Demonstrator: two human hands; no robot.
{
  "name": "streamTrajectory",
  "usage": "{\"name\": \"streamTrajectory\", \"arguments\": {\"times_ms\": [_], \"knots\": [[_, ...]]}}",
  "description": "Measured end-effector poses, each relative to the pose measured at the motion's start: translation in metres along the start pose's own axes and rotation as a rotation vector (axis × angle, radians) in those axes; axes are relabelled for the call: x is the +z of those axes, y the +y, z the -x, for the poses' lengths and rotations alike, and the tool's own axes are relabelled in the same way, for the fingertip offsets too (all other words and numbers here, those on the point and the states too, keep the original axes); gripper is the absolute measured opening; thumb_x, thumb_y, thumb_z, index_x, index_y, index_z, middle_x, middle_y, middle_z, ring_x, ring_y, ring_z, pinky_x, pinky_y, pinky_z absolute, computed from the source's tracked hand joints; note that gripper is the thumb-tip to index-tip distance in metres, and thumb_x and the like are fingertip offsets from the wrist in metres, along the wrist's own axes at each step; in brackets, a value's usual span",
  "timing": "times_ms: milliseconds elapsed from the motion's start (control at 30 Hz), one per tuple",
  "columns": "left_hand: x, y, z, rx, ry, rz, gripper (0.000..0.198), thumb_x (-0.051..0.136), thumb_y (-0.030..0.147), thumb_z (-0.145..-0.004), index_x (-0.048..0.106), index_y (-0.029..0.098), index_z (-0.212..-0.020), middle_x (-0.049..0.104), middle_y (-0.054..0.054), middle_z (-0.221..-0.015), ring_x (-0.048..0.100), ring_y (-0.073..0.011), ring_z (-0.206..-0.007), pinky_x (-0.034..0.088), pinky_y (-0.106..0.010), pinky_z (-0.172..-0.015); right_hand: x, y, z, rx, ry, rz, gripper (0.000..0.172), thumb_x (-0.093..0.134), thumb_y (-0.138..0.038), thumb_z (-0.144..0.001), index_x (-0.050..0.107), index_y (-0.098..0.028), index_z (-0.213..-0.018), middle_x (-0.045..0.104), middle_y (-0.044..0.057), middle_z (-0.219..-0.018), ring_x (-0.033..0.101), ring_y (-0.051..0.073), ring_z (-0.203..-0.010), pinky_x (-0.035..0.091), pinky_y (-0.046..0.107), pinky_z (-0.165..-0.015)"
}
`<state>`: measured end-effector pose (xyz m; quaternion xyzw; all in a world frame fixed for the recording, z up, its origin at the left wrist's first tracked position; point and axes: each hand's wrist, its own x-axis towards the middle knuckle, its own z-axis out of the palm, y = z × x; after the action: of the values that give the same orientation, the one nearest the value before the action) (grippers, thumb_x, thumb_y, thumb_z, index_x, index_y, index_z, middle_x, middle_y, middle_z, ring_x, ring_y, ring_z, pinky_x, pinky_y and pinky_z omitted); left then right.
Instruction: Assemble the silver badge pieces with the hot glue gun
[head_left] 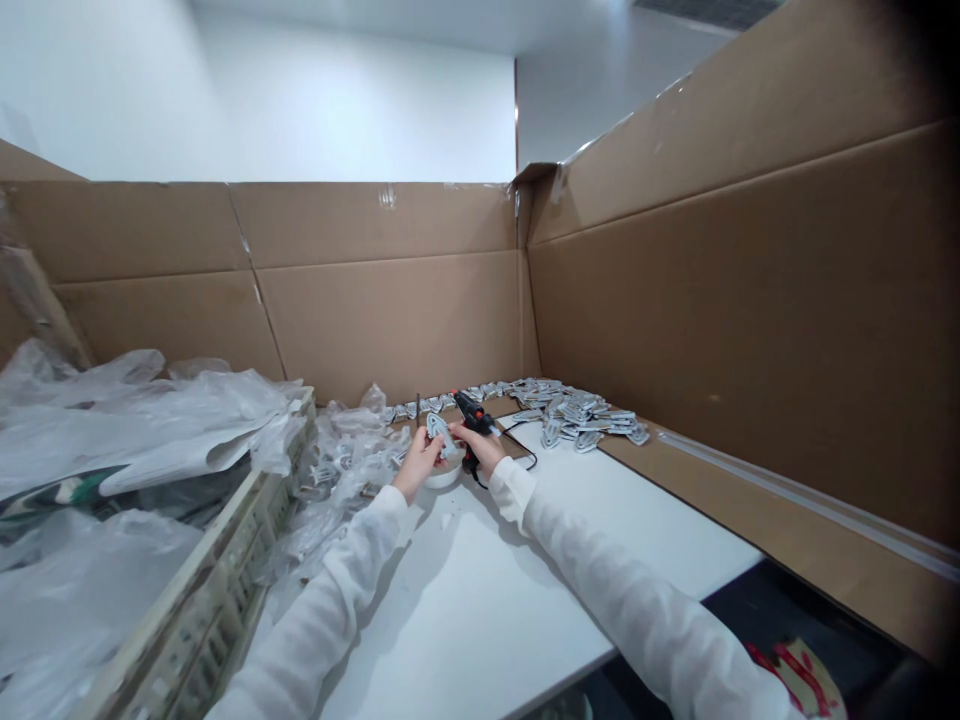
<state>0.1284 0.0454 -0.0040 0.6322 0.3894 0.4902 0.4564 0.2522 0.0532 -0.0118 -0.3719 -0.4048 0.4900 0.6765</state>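
Observation:
My left hand (420,461) pinches a small pale grey plastic piece (439,428) with a looped outline, held up above the white tabletop. The fingers of my right hand (482,447) are closed at the right edge of the same piece. A black glue gun (474,411) with orange parts is right behind my right hand, tilted with its tip to the upper left; the hand partly hides its handle. Beneath the piece, a round white roll or dish (444,477) lies on the table (450,600), partly covered by my hands.
Many similar grey pieces (581,415) lie heaped at the back right, with a row (435,404) along the back. Clear plastic bags (345,450) and a cream crate (217,560) flank the left. Cardboard walls (390,310) enclose the back and right. A black cord (534,455) runs behind my right hand.

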Motion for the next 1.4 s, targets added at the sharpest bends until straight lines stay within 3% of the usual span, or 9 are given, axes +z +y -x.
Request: {"name": "streamTrajectory", "arguments": {"times_ms": [133, 333, 700, 867, 1033, 1133, 1267, 1400], "knots": [[0.001, 0.000, 0.001, -0.025, -0.060, -0.033, 0.031, 0.053, 0.045, -0.074, 0.043, 0.018, -0.087, 0.051, 0.003, -0.068, 0.047, -0.0075, -0.050, 0.039, -0.020, -0.052, -0.002, -0.001, 0.001, -0.006, 0.023, 0.015, 0.032, 0.075, -0.037, -0.049, 0.061, -0.015, -0.066, 0.058, 0.000, -0.056, 0.050, 0.012, -0.051, 0.038, 0.024, -0.050], [-0.002, -0.004, -0.002, -0.028, -0.053, -0.044, 0.029, 0.051, 0.042, -0.076, 0.045, 0.017, -0.090, 0.052, 0.002, -0.070, 0.046, -0.0072, -0.051, 0.037, -0.019, -0.051, -0.005, 0.002, -0.002, -0.032, -0.093, 0.095, 0.030, 0.074, -0.036, -0.049, 0.063, -0.014, -0.065, 0.057, -0.001, -0.057, 0.046, 0.010, -0.050, 0.036, 0.023, -0.051], [-0.004, -0.006, -0.004, -0.038, -0.076, -0.041, 0.022, 0.048, 0.039, -0.077, 0.048, 0.017, -0.082, 0.045, 0.005, -0.053, 0.041, -0.0090, -0.045, 0.031, -0.020, -0.045, -0.010, 0.012, -0.010, -0.017, -0.036, 0.098, 0.031, 0.074, -0.036, -0.048, 0.057, -0.014, -0.064, 0.052, -0.003, -0.051, 0.043, 0.009, -0.047, 0.035, 0.023, -0.047], [-0.001, -0.009, -0.006, -0.028, -0.065, -0.150, 0.019, 0.040, 0.033, -0.083, 0.046, 0.016, -0.090, 0.052, 0.002, -0.056, 0.042, -0.0101, -0.044, 0.032, -0.021, -0.046, -0.012, 0.016, -0.011, -0.036, -0.045, 0.148, 0.034, 0.072, -0.041, -0.051, 0.057, -0.013, -0.065, 0.054, -0.002, -0.052, 0.043, 0.009, -0.046, 0.033, 0.022, -0.045], [0.002, -0.009, -0.007, -0.064, -0.059, -0.061, 0.017, 0.041, 0.032, -0.083, 0.045, 0.017, -0.091, 0.054, 0.001, -0.069, 0.048, -0.0081, -0.049, 0.036, -0.019, -0.048, -0.012, 0.016, -0.012, -0.118, -0.060, 0.201, 0.035, 0.071, -0.043, -0.052, 0.055, -0.015, -0.065, 0.053, -0.002, -0.053, 0.045, 0.011, -0.048, 0.034, 0.023, -0.046], [0.002, -0.007, -0.007, -0.086, -0.065, -0.052, 0.018, 0.041, 0.033, -0.083, 0.045, 0.016, -0.091, 0.051, 0.002, -0.066, 0.045, -0.0072, -0.047, 0.033, -0.018, -0.045, -0.013, 0.016, -0.014, -0.180, -0.099, 0.219, 0.034, 0.071, -0.042, -0.052, 0.053, -0.016, -0.064, 0.052, -0.002, -0.054, 0.047, 0.012, -0.050, 0.036, 0.024, -0.050], [-0.001, -0.005, -0.005, -0.053, -0.077, -0.093, 0.022, 0.040, 0.035, -0.083, 0.047, 0.015, -0.091, 0.045, 0.004, -0.058, 0.041, -0.0073, -0.046, 0.029, -0.017, -0.044, -0.014, 0.016, -0.014, -0.204, -0.129, 0.218, 0.033, 0.071, -0.042, -0.053, 0.054, -0.016, -0.064, 0.052, -0.002, -0.054, 0.047, 0.012, -0.050, 0.037, 0.025, -0.051], [-0.001, -0.005, -0.003, 0.024, -0.087, -0.113, 0.029, 0.049, 0.041, -0.079, 0.048, 0.016, -0.095, 0.046, 0.004, -0.061, 0.042, -0.0077, -0.050, 0.033, -0.018, -0.049, -0.012, 0.015, -0.011, -0.153, -0.104, 0.178, 0.036, 0.072, -0.045, -0.052, 0.056, -0.015, -0.065, 0.053, -0.001, -0.055, 0.048, 0.012, -0.051, 0.038, 0.025, -0.052]]}}
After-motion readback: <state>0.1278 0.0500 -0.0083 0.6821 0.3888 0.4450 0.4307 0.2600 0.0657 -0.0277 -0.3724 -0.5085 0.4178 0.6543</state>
